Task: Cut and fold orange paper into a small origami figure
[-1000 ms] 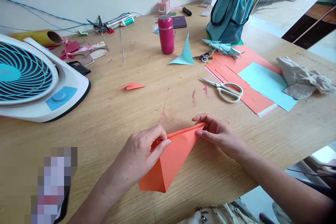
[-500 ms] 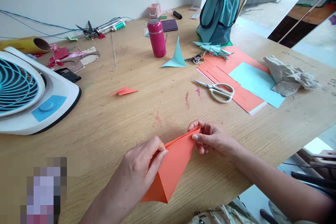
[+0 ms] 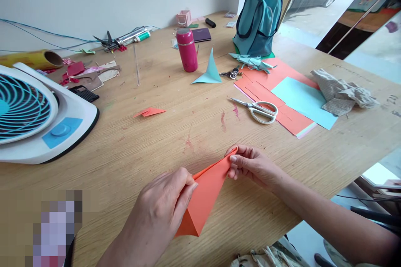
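A folded orange paper triangle [image 3: 205, 196] is held just above the wooden table [image 3: 150, 150] near its front edge. My left hand [image 3: 163, 208] pinches its left side, thumb on top and fingers curled round the fold. My right hand [image 3: 250, 166] pinches the far right tip between thumb and fingers. The paper's pointed lower end hangs toward me.
White-handled scissors [image 3: 258, 109] lie beside orange and blue paper sheets [image 3: 291, 96]. A small orange scrap [image 3: 148, 112], a blue paper cone [image 3: 209, 71], a pink bottle [image 3: 187, 49], a teal bag [image 3: 257, 23], a crumpled cloth [image 3: 341, 91] and a white-and-blue fan [image 3: 34, 112] stand around.
Both hands have drawn slightly nearer to me with the orange paper, and the fold has narrowed. The view has shifted a little; the other objects stay in place.
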Available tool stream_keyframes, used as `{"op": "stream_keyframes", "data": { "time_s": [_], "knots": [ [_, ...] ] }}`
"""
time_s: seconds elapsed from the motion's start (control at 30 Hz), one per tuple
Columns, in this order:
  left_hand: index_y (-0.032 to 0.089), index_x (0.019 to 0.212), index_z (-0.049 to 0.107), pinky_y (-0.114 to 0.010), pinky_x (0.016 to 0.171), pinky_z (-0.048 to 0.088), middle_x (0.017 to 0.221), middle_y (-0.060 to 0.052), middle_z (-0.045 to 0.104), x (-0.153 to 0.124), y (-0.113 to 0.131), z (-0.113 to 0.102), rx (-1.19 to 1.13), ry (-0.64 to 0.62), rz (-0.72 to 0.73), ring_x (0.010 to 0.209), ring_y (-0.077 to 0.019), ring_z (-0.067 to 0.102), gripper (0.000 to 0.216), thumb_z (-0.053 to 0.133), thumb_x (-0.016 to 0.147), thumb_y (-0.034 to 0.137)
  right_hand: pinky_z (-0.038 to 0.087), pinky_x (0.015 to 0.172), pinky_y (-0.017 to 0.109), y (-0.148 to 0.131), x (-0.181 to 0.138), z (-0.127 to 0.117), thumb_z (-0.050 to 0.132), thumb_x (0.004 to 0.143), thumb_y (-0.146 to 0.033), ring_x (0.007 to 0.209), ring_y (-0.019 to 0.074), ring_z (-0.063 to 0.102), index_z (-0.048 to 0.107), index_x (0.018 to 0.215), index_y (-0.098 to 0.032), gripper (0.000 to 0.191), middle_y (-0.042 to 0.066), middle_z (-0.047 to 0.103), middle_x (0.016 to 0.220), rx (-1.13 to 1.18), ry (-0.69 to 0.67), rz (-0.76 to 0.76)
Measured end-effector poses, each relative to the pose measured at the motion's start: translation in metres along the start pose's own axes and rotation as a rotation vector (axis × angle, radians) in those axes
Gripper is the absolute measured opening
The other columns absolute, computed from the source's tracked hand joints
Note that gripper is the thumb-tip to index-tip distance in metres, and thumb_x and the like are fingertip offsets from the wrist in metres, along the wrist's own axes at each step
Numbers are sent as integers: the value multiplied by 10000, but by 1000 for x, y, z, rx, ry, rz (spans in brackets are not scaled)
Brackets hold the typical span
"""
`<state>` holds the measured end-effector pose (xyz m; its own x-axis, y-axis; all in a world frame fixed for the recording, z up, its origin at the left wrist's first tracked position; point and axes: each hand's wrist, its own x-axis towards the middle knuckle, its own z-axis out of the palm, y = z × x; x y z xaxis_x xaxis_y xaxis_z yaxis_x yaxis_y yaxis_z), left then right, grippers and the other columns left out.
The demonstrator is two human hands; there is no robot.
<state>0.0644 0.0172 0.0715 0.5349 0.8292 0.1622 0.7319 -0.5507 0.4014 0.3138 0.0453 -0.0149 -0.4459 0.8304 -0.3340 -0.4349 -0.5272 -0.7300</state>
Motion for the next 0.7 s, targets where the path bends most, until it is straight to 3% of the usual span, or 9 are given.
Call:
{"op": "stream_keyframes", "data": {
  "time_s": [0.33,0.7],
  "knots": [
    [247,889,477,-252,561,463,793,39,658,-10,0,-22,51,49,-59,604,-121,641,146,405,1003,189,568,594,177,-9,13,24,827,785,-394,611,122,731,629,844,-158,314,32,753,673,-21,-89,-30],
    [269,934,483,-259,641,499,875,39,688,-13,2,-25,32,32,-37,740,-138,696,144,403,1003,172,578,559,185,-1,15,23,831,784,-376,601,146,742,644,884,-168,297,18,747,648,57,-59,-81]
  ]
}}
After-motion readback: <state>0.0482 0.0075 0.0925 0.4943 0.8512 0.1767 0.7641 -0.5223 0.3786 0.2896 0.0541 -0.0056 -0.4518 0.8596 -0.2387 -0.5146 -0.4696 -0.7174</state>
